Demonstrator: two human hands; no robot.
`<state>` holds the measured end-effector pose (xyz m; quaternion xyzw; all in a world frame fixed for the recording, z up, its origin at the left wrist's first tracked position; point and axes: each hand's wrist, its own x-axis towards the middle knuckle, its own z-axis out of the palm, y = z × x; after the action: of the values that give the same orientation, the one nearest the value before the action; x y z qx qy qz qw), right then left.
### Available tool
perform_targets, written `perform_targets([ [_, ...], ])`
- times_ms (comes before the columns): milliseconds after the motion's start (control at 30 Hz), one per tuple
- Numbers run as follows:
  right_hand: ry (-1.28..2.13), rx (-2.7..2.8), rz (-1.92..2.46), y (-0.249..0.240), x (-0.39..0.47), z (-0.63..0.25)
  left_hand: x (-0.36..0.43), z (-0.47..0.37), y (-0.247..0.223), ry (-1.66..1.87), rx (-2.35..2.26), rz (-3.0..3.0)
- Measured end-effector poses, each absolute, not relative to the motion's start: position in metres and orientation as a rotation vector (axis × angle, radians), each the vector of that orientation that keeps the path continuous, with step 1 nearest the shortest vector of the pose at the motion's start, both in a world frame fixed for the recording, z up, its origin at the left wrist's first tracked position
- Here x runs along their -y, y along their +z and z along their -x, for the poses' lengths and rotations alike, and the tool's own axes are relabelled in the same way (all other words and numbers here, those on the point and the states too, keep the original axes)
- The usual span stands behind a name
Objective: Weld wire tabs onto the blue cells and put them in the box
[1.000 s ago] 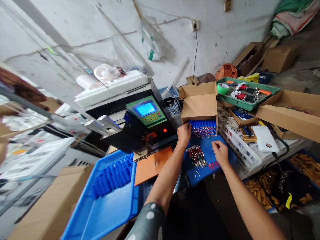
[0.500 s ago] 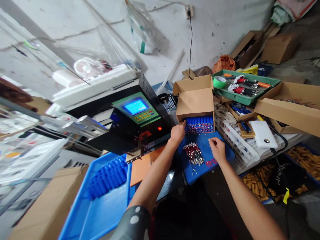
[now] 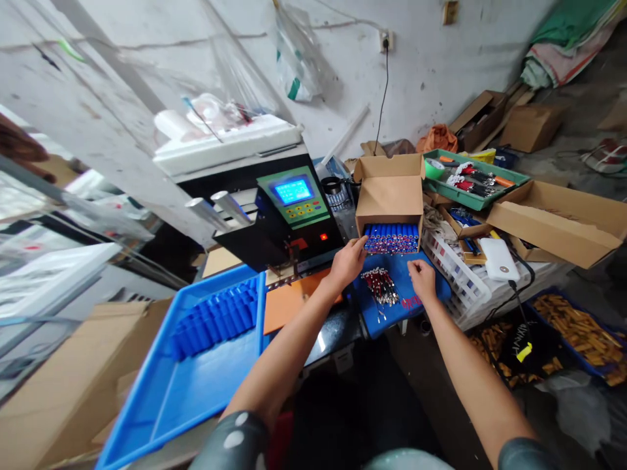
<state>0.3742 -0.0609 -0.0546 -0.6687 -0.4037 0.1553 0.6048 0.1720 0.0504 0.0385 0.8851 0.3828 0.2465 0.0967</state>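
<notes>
My left hand [image 3: 349,262] is at the front left corner of an open cardboard box [image 3: 389,196], fingers bent and close together; what is in them, if anything, is hidden. Rows of blue cylindrical battery cells [image 3: 392,233] fill the box, some with their ends facing me. My right hand [image 3: 422,281] is closed, thumb against fingers, low over the blue stool-like surface [image 3: 350,292] in front of the box. Anything in its pinch is too small to make out. Between my hands lies a bunch of red and black wire leads [image 3: 381,286] with white connectors.
Left of my left arm stands a black machine with a lit blue screen [image 3: 294,190]. A blue tray [image 3: 196,391] holds more blue cells. To the right are a white basket [image 3: 458,277], a white power bank [image 3: 499,259], a green tray [image 3: 463,196] and an open carton [image 3: 558,225].
The camera view has shifted, so the scene sits differently in the picture. Both hands keep nearly the same places beside the box and over the blue surface.
</notes>
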Motion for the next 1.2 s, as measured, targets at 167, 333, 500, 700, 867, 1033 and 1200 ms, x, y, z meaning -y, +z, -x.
perform_targets([
  [167,0.263,1.024,1.612,-0.058,0.057,-0.372,-0.004,-0.089,0.037,0.876,-0.974,-2.472],
  [333,0.293,1.148,1.796,-0.05,0.047,-0.366,0.04,-0.02,0.03,0.952,-1.068,-2.39],
  [500,0.407,1.387,1.873,-0.028,0.022,-0.344,0.068,0.018,0.016,1.097,-1.177,-2.304],
  [700,0.53,1.464,2.056,-0.021,-0.004,-0.323,0.075,0.03,0.002,1.194,-1.255,-2.172],
  [867,0.54,1.328,1.943,-0.028,-0.008,-0.325,0.075,0.028,0.0,1.191,-1.245,-2.124],
  [1033,0.692,1.047,1.649,-0.017,0.004,-0.329,0.073,0.028,0.0,1.174,-1.274,-2.037],
  [1200,0.748,0.84,1.295,0.014,0.02,-0.324,0.073,0.025,0.0,1.237,-1.261,-1.96],
])
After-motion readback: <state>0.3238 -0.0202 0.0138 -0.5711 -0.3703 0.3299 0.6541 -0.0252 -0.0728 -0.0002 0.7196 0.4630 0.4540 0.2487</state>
